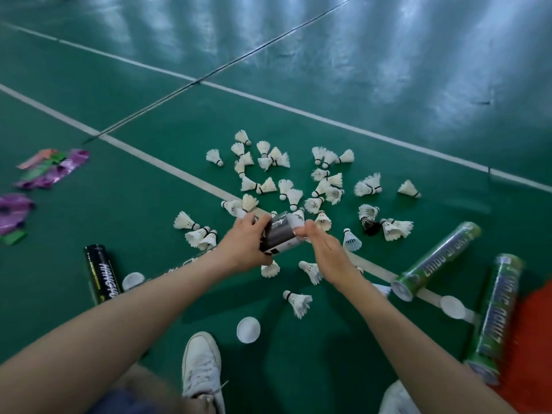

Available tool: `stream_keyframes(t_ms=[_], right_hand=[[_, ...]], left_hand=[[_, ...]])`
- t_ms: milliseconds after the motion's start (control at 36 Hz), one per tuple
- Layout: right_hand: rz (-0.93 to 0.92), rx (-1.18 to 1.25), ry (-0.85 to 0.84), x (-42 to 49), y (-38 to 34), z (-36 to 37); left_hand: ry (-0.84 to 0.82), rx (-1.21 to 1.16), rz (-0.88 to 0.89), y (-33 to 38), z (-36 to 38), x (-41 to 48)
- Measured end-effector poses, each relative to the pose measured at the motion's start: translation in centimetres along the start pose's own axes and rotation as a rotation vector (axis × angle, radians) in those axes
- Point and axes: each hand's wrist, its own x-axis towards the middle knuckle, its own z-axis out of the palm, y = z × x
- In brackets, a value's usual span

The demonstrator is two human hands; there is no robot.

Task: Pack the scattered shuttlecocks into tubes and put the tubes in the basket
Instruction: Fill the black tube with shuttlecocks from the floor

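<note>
**Operator:** So, which step am I on?

**Spotter:** Filling, by my reading. Your left hand point(245, 249) is wrapped round the black tube point(279, 236) just above the middle of the frame. It holds the tube off the green floor point(149, 210) with one end turned toward the right. Your right hand point(327, 255) sits just right of it, fingers fairly straight, fingertips touching that end, where something white shows.

**Operator:** Is that a shuttlecock in my right fingers?

**Spotter:** I cannot tell. Your fingertips hide it, so whether that hand pinches anything or only presses is not visible.

**Operator:** Where is the rest?

**Spotter:** Most of the scattered shuttlecocks point(294, 195) lie beyond the tube, across the middle of the frame. One loose shuttlecock point(298, 303) lies nearer you, below your right wrist. With so many on the floor, you look early in the job.

**Operator:** And next?

**Spotter:** I'd judge you need to seat whatever is at that end, then send your right hand for the nearest shuttlecock while your left steadies the tube. Feathers likely crush, so push gently.

- A white cap point(248, 330) waits at lower centre, beside your white shoe point(201, 366).
- Two green tubes point(439, 258) lie at the right of the frame.
- A second black tube point(101, 273) lies at lower left.
- The orange patch point(531, 339) in the lower right corner may be the basket, but I cannot tell.
</note>
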Motion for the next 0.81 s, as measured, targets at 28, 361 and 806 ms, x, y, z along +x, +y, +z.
stream_keyframes(t_ms=[28,361,806], right_hand=[[0.059,0.023,-0.022,0.0,0.5,0.0],[0.482,0.174,-0.108,4.3,12.5,1.8],[0.624,-0.266,0.142,10.1,25.1,1.7]], left_hand=[[-0.022,0.010,-0.024,-0.3,0.6,-0.1],[-0.205,0.035,-0.138,-2.5,11.5,2.7],[-0.327,0.049,-0.208,-7.0,19.3,6.7]])
